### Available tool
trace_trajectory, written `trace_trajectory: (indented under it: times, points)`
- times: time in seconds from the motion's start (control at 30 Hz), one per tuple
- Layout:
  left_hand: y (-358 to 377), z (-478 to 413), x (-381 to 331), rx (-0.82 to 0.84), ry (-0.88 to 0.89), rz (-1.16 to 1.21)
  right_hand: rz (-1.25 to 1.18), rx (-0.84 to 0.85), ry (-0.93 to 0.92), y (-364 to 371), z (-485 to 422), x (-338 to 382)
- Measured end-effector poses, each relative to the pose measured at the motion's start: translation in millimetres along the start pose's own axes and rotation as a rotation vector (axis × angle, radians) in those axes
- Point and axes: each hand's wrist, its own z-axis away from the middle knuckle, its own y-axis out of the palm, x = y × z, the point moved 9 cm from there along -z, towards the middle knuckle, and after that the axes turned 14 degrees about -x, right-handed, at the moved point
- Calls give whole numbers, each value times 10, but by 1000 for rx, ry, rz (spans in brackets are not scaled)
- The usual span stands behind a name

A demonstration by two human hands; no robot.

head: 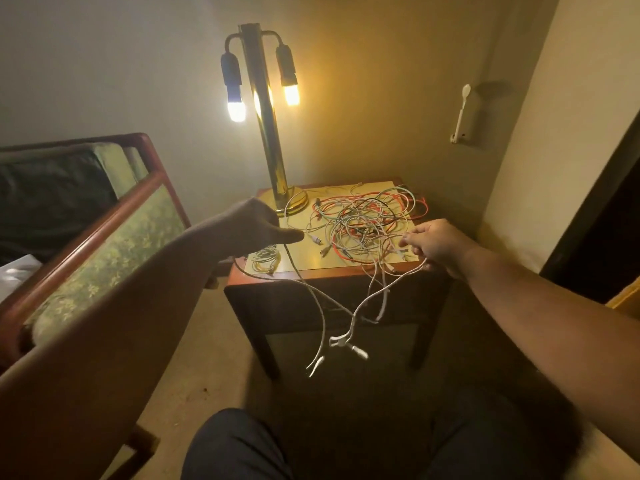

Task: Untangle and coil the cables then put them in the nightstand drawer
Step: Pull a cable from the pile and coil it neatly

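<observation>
Two hands over the nightstand (332,273): our right hand (436,245) pinches a white cable (341,340) drooping past the front edge; left hand (252,223) grip, can't tell. Tangle (367,220) sits beside the lamp (266,133).

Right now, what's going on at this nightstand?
A person is sorting cables. The right hand grips white cables that trail off the front edge of the nightstand, their plugs dangling. The left hand reaches over another cable near the lamp; its grip is too dark to tell. Most cables lie in a tangle on top, with one small coil at the front left corner.
</observation>
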Motion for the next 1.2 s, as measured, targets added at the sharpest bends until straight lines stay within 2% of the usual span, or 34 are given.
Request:
trace_trajectory:
  times: [0.13, 0.23, 0.37, 0.43, 0.57, 0.67, 0.8, 0.87, 1.03, 1.13, 1.2]
  points:
    - [-96, 22, 318, -173, -184, -53, -19, -151, 49, -264, -152, -107]
    - [-123, 29, 510, -229, -235, -108, -66, -180, 71, -390, -182, -135]
    - [42, 58, 515, -126, -224, -174, -48, -72, 34, -354, -141, -119]
    - [163, 48, 462, -85, -213, -179, -47, 36, 7, -258, -66, -47]
    - [633, 60, 388, 127, -258, -13, -43, 256, -63, -17, 174, 226]
    - [1014, 96, 180, 235, -219, 152, -210, 317, -46, 132, 300, 452]
    - [1501, 209, -169, 346, -258, 553, -562, 250, -53, 244, 396, 790]
    - [1711, 249, -268, 401, -269, 664, -766, 242, 0, 301, 438, 896]
    - [1935, 365, -266, 451, -223, 553, -1181, 155, 178, 210, 384, 985]
    - [1862, 409, -65, 388, -293, 484, -1204, -29, 217, -71, 221, 852]
    - [1760, 415, 53, 350, -318, 460, -1104, -88, 186, -232, 102, 740]
